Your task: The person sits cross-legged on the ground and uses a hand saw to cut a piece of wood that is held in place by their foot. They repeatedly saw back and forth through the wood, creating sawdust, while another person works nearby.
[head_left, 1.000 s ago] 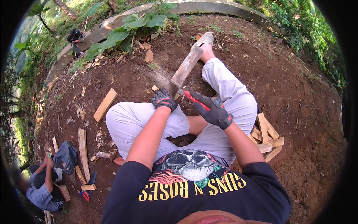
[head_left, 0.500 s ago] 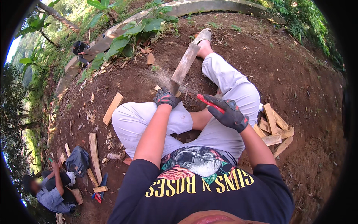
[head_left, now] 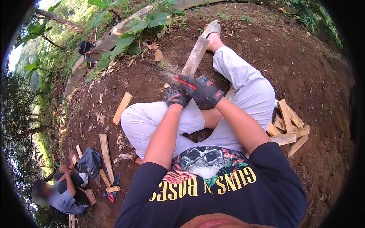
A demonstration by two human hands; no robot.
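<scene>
My gloved right hand is closed around the red handle of a handsaw, whose thin dark blade points away to the upper left, across a plank. The weathered grey-brown plank slopes from between my legs out to my outstretched foot. My gloved left hand grips the near end of this plank, close beside the right hand; its fingertips are partly hidden. A small pale wood offcut shows just beyond the left glove.
Cut wood pieces lie piled at my right. A short board and a long board are at my left. Another saw lies near a dark bag and a seated person. A second person sits by a low concrete wall.
My right hand has pushed the saw forward and left, across the plank, and now sits against the left hand. The left hand keeps its hold. The whole view has shifted slightly.
</scene>
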